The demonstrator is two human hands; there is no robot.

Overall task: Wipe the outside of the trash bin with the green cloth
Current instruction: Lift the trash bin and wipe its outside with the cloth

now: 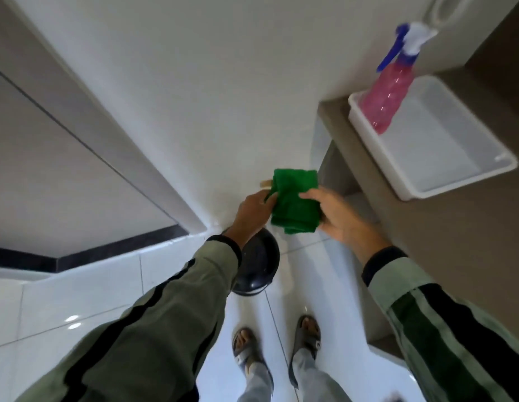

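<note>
A folded green cloth [294, 202] hangs in the air in front of me, held from both sides. My left hand [254, 210] pinches its left edge and my right hand [338, 217] grips its right side. Directly below, on the white tiled floor, stands a small round black trash bin [259, 269] with a domed lid. My left forearm and sleeve cover the bin's left part. The cloth is well above the bin and apart from it.
A brown counter [444, 227] runs along the right, bearing a white plastic tray [432, 146] with a pink spray bottle [390, 91] in it. A white wall is ahead, a door frame [93, 120] to the left. My sandalled feet [277, 342] stand just behind the bin.
</note>
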